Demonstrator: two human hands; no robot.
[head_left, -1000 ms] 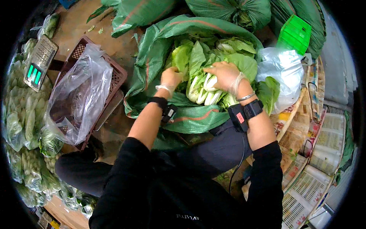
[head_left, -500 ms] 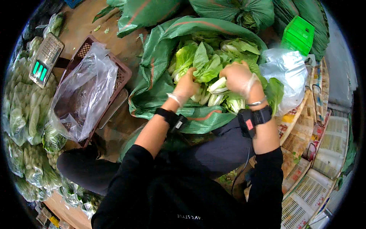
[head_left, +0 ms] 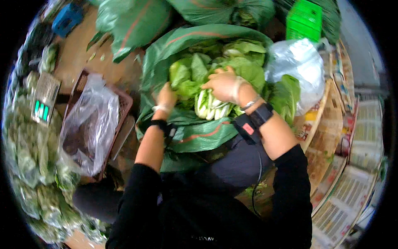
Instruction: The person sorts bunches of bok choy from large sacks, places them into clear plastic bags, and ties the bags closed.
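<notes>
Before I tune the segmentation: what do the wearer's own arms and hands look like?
Black sleeves, ending short of the wrists. Each wrist: black strap with black module; the right module has a reddish label, and a thin dark cable hangs below it. Silver bangle on right wrist. Translucent cuffs at left hand and right hand, probably thin gloves.

White lettering [head_left: 202,238] across black top [head_left: 186,218], blurred; green marks [head_left: 41,110] on keypad unit [head_left: 47,86], too small to read.
</notes>
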